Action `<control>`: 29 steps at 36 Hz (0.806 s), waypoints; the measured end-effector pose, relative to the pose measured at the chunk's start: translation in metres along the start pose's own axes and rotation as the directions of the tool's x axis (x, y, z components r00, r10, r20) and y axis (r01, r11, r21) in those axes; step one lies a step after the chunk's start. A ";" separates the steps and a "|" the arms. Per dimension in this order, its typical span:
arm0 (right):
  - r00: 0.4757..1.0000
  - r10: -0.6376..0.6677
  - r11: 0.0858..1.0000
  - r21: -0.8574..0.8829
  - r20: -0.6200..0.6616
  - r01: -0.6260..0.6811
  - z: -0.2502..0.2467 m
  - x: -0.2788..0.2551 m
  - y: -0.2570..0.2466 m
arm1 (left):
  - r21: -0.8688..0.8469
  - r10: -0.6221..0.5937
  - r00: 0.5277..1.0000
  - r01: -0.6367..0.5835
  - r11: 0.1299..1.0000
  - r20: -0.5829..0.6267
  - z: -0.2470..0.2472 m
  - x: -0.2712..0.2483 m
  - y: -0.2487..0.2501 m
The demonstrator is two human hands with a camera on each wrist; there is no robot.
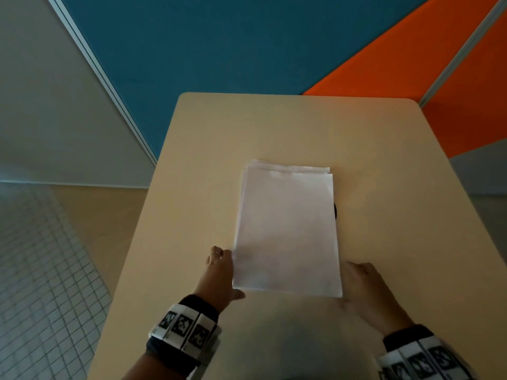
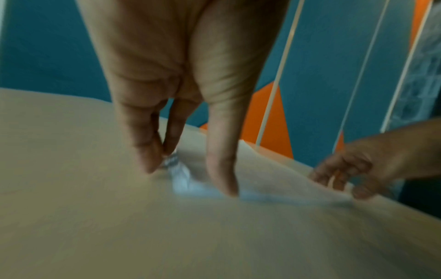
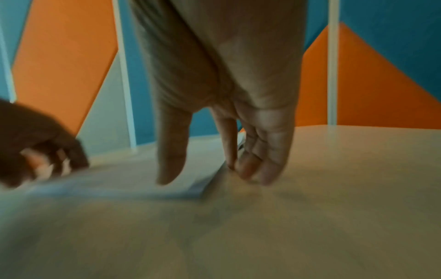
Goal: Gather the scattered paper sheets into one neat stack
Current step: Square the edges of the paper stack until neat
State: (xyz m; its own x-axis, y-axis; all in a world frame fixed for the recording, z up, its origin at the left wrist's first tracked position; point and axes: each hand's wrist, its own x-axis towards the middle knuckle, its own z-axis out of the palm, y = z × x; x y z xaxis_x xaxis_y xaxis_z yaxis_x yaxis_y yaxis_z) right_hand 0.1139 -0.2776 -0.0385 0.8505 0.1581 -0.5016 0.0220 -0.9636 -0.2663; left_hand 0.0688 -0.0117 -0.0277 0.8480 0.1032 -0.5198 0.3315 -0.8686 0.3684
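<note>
Hands point(image 1: 220, 272) point(image 1: 367, 294) beside unmarked paper stack point(image 1: 286, 231)

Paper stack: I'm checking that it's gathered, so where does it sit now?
In the head view the paper stack lies mid-table, its near corners flanked by the left hand and right hand.

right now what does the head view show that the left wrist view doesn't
Only the head view shows the whole paper stack, its far edges slightly fanned, a dark object peeking from under its right side, and both wristbands. Only the left wrist view shows the left hand fingers straight down at the near left corner. Both show the right hand, table and blue-orange panels.
</note>
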 end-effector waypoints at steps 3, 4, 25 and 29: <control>0.996 -0.061 0.996 -0.069 -0.060 0.057 -0.022 0.017 -0.003 | -0.003 0.073 0.996 -0.073 0.997 -0.051 -0.029 0.016 0.005; 0.986 -0.144 0.984 -0.120 -0.086 0.133 -0.027 0.019 -0.008 | -0.012 0.110 0.989 -0.111 0.994 -0.101 -0.038 0.026 0.009; 0.664 -0.747 0.590 -0.426 0.033 0.685 0.032 0.036 -0.051 | 0.268 0.216 0.976 -0.203 0.942 -0.019 -0.083 0.229 0.110; 0.666 -0.744 0.623 -0.408 -0.047 0.667 0.027 0.042 -0.051 | 0.260 0.224 0.974 -0.211 0.942 -0.021 -0.084 0.230 0.114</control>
State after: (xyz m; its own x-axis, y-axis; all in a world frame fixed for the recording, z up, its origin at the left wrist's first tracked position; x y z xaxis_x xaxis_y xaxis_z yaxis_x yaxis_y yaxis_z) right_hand 0.1339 -0.2156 -0.0683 0.5746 0.8126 -0.0975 0.7959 -0.5826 -0.1646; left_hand 0.3365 -0.0465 -0.0400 0.9092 -0.0834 -0.4079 0.0264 -0.9662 0.2564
